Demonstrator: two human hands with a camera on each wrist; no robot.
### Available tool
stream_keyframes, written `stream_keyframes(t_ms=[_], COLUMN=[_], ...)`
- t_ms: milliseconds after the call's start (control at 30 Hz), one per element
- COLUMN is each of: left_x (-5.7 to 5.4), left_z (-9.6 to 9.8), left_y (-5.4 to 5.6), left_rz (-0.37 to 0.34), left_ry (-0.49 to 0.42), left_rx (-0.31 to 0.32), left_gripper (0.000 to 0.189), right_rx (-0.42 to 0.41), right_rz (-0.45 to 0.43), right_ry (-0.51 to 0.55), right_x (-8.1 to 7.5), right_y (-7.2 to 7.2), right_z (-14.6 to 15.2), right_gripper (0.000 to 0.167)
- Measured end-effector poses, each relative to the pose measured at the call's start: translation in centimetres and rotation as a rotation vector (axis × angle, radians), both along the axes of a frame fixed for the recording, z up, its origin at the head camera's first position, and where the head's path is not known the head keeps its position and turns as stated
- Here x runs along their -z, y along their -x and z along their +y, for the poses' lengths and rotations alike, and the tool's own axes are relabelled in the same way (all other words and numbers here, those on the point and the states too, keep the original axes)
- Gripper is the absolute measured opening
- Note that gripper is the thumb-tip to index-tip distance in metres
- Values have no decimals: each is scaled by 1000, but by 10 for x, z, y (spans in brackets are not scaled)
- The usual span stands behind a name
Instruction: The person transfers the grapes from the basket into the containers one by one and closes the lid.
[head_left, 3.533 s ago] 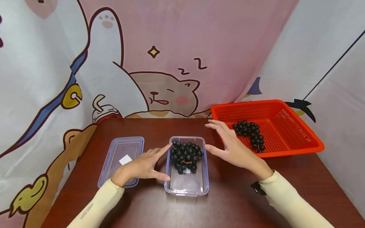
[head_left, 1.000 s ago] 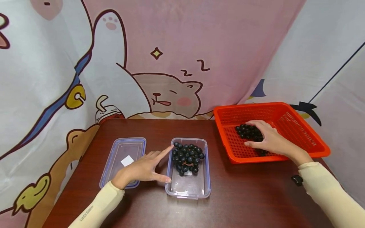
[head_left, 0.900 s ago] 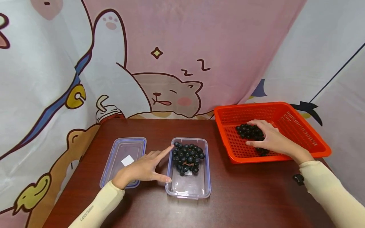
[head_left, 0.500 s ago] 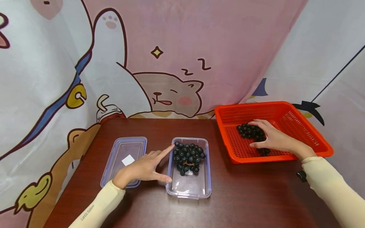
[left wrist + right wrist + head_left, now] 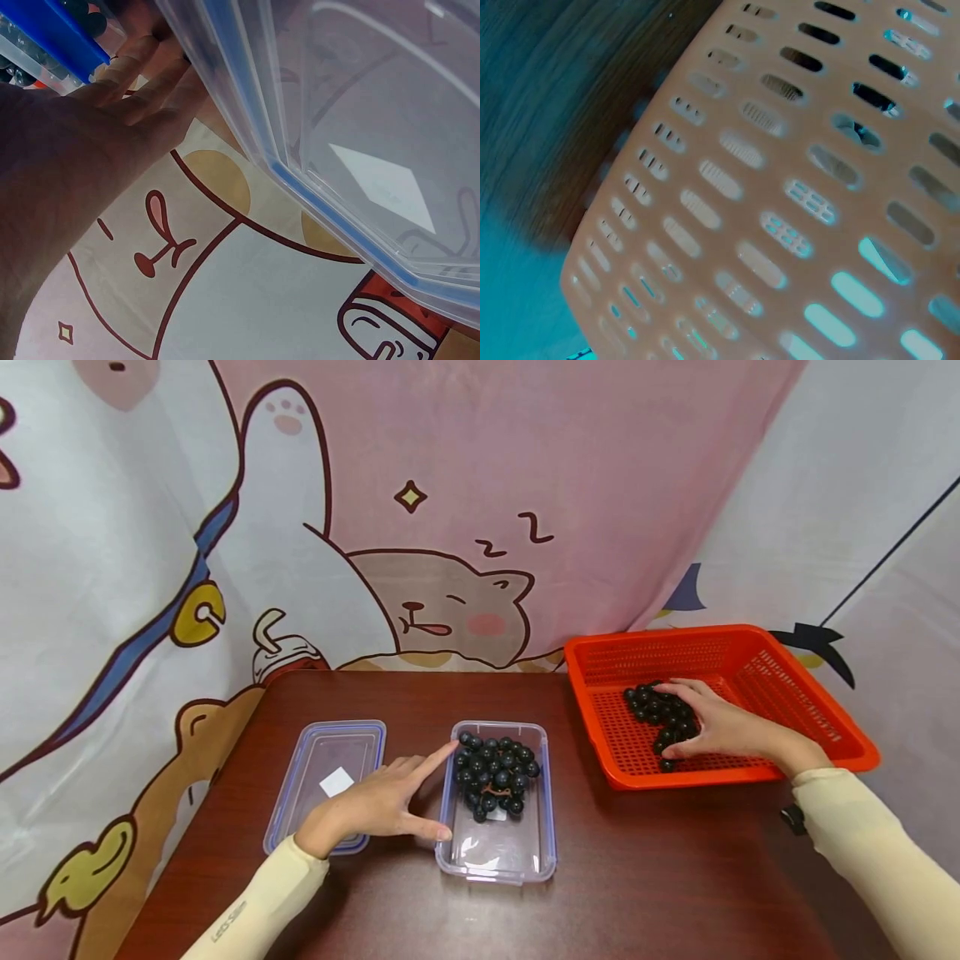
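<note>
In the head view my left hand lies with fingers extended at the left rim of a clear plastic food container. Index fingertip and thumb are right at that rim. A bunch of black grapes fills the container's far part. My right hand reaches into a red plastic basket and grips a second bunch of black grapes, thumb on its near side, fingers over its far side. Part of this bunch is hidden by the hand. The right wrist view shows the basket's slotted wall close up.
A clear lid with a blue seal and a white label lies left of the container, partly under my left hand in the head view; the left wrist view shows the lid close. Behind the brown table hangs a cartoon-printed cloth.
My right hand has moved from beside the container into the basket and around the grapes there. The loose near end of that bunch has shifted left. My left hand stays at the container's rim.
</note>
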State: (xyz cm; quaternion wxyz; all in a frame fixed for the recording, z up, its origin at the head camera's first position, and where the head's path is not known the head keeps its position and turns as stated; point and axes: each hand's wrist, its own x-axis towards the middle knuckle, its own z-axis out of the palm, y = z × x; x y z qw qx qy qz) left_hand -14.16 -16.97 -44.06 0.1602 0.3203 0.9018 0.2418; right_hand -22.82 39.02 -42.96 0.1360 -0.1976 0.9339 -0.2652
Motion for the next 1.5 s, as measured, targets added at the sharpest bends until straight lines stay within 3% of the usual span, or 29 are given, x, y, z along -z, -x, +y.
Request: stream_keyframes(t_ms=[267,733,1100,1500], left_x=[1,2,2,2], left_z=[0,-2,-1,-1], left_y=[0,-1,-2,-3], left_rz=[24,36,43,35], left_ry=[-3,-16,-7,-5], left_rx=[4,15,12,6], left_gripper=[121,119,119,118], right_rx=[-17,-49,-34,-44], right_rz=[-1,-41,-88,-48], right_ry=[10,2,108,84], right_x=[4,11,11,10], right_y=[4,13,14,15], right_z=[-1,-7,-12,-9], right_gripper=[120,118,96,70])
